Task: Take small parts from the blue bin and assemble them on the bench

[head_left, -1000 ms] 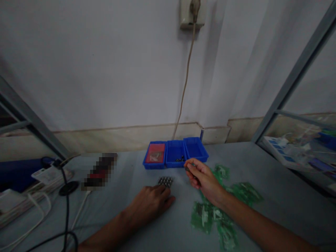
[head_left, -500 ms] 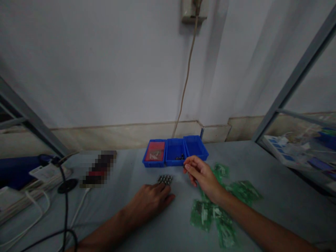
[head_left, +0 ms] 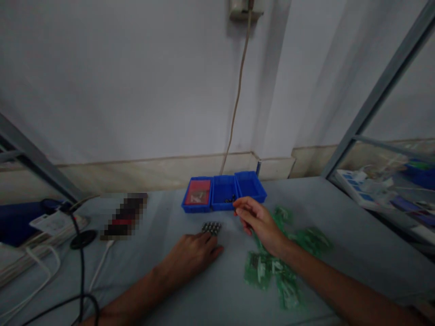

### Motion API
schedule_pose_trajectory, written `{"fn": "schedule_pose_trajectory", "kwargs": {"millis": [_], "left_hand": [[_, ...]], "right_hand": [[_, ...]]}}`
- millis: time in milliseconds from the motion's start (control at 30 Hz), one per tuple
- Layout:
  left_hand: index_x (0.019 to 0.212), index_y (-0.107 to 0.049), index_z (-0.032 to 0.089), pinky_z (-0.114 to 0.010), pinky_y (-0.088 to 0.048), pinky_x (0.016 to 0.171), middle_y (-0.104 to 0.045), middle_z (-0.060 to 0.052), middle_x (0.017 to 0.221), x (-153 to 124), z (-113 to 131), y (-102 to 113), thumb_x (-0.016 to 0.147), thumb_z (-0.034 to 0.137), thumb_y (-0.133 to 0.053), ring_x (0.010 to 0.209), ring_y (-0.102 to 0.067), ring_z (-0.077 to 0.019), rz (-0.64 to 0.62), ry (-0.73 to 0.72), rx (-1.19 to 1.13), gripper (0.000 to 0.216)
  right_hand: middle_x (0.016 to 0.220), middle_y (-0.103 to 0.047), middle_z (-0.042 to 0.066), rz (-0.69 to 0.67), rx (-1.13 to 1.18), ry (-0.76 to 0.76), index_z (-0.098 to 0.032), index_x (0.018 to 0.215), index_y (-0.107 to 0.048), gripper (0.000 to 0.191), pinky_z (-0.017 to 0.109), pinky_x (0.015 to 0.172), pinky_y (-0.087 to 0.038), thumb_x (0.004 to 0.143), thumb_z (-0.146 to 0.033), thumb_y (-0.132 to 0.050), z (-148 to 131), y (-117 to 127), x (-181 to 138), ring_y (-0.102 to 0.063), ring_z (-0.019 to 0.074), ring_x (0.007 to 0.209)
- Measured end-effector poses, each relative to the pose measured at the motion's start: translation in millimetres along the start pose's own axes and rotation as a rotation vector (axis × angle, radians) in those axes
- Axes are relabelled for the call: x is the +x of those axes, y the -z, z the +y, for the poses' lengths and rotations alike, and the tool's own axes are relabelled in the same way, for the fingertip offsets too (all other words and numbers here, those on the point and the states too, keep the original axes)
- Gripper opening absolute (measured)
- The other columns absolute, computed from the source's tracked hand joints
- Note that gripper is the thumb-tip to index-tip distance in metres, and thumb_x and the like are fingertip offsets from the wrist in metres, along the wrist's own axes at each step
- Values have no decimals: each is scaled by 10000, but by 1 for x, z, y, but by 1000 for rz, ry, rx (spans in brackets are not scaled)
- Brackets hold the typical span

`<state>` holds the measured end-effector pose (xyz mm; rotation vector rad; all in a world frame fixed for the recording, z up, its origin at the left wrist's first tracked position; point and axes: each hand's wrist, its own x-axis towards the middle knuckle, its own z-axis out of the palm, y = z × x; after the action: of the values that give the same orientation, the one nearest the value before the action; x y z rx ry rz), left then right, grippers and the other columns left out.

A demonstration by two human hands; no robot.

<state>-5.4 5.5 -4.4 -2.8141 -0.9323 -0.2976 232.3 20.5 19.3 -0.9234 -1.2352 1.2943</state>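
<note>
My left hand (head_left: 195,252) lies palm down on the table, fingers stretched forward and thumb apart. Its fingertips touch the near edge of a tight cluster of small shiny metal pieces (head_left: 211,227), partly hiding it. Just in front of the middle blue bin (head_left: 222,207), my right hand (head_left: 256,222) is raised with thumb and index finger pinched together. What the pinch holds, if anything, is too small and dark to name. A few small dark metal pieces (head_left: 229,199) lie in that bin.
A left blue bin (head_left: 195,209) holds a red card and a small clear bag. A right blue bin (head_left: 254,197) adjoins. Several green plastic packets (head_left: 258,271) lie around my right forearm. Black cable (head_left: 82,271) and a blurred-out object (head_left: 125,217) are at left.
The whole view has shifted slightly. My right hand's pinched fingers stay near the middle bin's front edge, and my left hand remains at the metal pieces.
</note>
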Motion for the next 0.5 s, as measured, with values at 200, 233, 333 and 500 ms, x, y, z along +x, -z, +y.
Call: {"fn": "schedule_pose_trajectory", "kwargs": {"millis": [200,233,333,500], "left_hand": [[898,-601,171,-291,-553,570,-671,-44,813,0,-2,-4,1119,327,-365,670,-693,-200,47,-29,20,359],[894,-596,171,-284,-550,564,-669,-43,804,-1,-2,-5,1123,331,-350,665,-692,-196,59,-30,25,372],[919,-587,168,-282,-551,557,-673,-46,827,-1,-3,-7,1130,354,-314,658,-687,-190,64,-23,30,393],[957,-578,165,-282,-566,581,-671,-53,874,-1,-4,-8,1129,375,-322,708,-706,-196,9,-12,5,374]], "right_hand": [[726,-605,-27,-1,20,-75,-213,1015,-655,316,186,401,-345,913,-510,-691,0,0,-1,-446,81,491],[700,-582,-35,-2,21,-82,-210,1003,-655,322,185,402,-343,916,-519,-683,0,1,-1,-446,82,489],[755,-593,-22,-1,26,-72,-214,1042,-668,327,191,412,-361,919,-517,-680,1,1,-1,-464,90,520],[825,-602,-14,21,-143,56,-223,1063,-686,295,222,423,-375,879,-444,-751,1,3,1,-468,82,499]]}}
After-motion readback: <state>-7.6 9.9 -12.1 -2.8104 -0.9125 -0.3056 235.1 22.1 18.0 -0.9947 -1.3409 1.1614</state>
